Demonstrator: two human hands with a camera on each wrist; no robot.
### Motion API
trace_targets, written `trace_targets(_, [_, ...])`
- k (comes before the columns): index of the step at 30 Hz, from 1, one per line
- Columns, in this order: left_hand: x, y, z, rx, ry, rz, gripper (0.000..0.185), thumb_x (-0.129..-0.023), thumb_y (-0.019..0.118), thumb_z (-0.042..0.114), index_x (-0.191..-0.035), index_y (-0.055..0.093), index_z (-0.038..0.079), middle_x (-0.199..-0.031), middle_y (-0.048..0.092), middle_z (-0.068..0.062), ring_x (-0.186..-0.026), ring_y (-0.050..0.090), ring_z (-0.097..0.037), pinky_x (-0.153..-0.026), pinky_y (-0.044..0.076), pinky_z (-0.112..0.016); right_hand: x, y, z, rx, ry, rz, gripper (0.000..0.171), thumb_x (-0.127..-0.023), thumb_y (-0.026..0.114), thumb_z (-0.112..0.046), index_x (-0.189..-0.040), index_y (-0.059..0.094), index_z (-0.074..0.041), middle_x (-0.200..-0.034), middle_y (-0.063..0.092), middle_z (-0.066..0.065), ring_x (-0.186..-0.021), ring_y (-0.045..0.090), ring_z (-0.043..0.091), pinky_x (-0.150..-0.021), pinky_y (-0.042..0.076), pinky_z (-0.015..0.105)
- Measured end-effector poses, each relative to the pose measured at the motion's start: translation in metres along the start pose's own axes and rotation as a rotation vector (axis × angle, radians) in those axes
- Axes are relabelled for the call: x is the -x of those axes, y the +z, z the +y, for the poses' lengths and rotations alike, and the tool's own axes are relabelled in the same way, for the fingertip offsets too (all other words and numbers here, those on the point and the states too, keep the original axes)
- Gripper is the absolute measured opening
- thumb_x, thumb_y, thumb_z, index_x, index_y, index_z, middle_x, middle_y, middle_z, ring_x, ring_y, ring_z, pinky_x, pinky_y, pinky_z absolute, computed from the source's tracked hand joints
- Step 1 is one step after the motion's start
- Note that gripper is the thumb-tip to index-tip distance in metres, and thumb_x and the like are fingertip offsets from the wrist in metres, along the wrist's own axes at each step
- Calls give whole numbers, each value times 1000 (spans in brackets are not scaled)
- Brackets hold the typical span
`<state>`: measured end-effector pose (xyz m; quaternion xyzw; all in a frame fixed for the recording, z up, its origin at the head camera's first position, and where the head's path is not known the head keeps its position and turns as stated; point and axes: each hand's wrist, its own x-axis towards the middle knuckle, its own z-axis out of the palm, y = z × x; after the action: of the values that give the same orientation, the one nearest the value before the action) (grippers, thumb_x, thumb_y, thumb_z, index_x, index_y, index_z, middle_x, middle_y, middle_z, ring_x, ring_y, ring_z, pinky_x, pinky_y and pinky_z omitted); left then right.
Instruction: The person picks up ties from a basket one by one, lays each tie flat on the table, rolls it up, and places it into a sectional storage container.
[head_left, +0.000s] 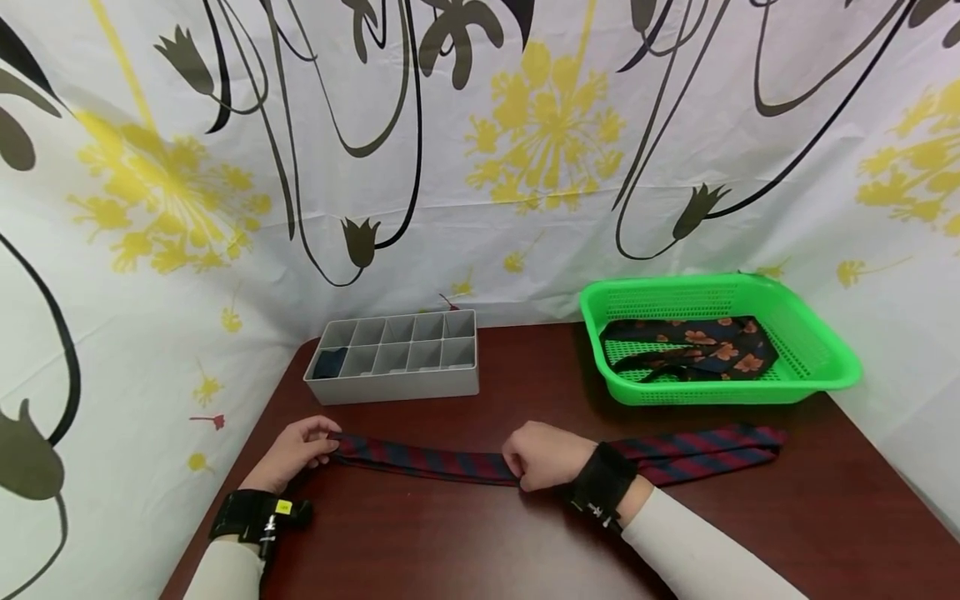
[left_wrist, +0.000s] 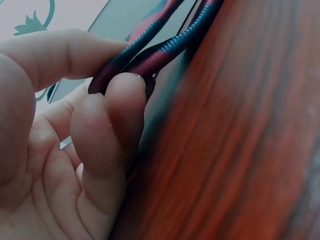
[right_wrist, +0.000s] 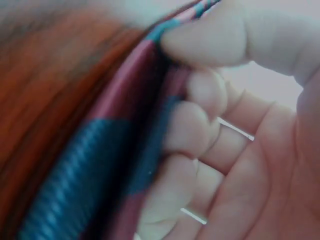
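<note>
Striped tie [head_left: 450,460], smooth woven fabric, flat on table, left grip [head_left: 294,451] and right grip [head_left: 542,456] pinching it.

A tie [head_left: 450,460] lies across the tabletop [head_left: 480,533] in front of me, my left hand [head_left: 296,450] at its left end and my right hand [head_left: 543,454] at its middle. Behind it, a divided tray [head_left: 393,367] sits to the left and a basket [head_left: 817,350] to the right, with another tie [head_left: 697,346] in it.
</note>
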<state>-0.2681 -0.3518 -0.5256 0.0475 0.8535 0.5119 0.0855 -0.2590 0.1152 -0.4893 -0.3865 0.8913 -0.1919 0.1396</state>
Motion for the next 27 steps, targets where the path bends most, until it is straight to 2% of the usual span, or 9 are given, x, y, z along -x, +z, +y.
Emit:
trace_targets(5, [0, 0, 3, -13, -6, -7, 31, -97, 75, 13, -122, 67, -5, -79, 69, -4, -68, 66, -16, -63, 57, -28, -1, 0, 1, -5, -3, 5, 29, -81, 85, -16, -63, 64, -23, -59, 50, -17, -57, 45, 0, -58, 41, 19])
trace_targets(8, [1, 2, 7, -44, -3, -45, 28, -97, 74, 12, -119, 67, -5, -77, 69, -6, -68, 68, -17, -62, 57, -29, 0, -5, 5, -14, 9, -3, 29, -79, 85, -14, -61, 63, -22, -58, 49, -17, -56, 44, 1, -57, 39, 19])
trace_targets(15, [1, 31, 30, -81, 5, -155, 19, -97, 75, 16, -105, 70, 0, -75, 73, -6, -66, 70, -17, -58, 57, -32, 18, -26, 29, 10, 127, -29, 34, -70, 82, -7, -53, 57, -22, -51, 42, -17, -51, 37, 5, -51, 30, 24])
trace_targets(18, [-2, 44, 37, -99, 26, -161, 19, -95, 77, 17, -104, 71, 1, -75, 71, -5, -65, 68, -17, -58, 57, -31, 21, -30, 31, -6, 150, -11, 34, -75, 83, -11, -56, 58, -24, -53, 45, -16, -53, 40, 5, -54, 34, 24])
trace_targets(22, [-2, 51, 41, -114, 29, -124, 23, -93, 78, 15, -111, 70, 1, -72, 66, -4, -63, 67, -17, -57, 56, -30, -1, -21, 10, -177, 146, 118, 27, -87, 81, -22, -67, 64, -24, -59, 59, -14, -54, 57, 4, -57, 50, 25])
trace_targets(24, [-1, 51, 40, -118, 23, -109, 26, -93, 78, 13, -114, 68, 1, -71, 64, -4, -63, 66, -17, -57, 56, -30, -23, -9, -9, -309, 162, 189, 25, -91, 80, -25, -71, 66, -22, -60, 64, -10, -53, 62, 7, -57, 55, 28])
trace_targets(27, [1, 51, 36, -122, 6, -101, 27, -93, 78, 13, -116, 68, 1, -71, 64, -2, -63, 67, -17, -57, 56, -30, -59, 11, -37, -491, 203, 239, 27, -92, 80, -24, -70, 67, -17, -60, 68, -4, -50, 65, 11, -54, 57, 29])
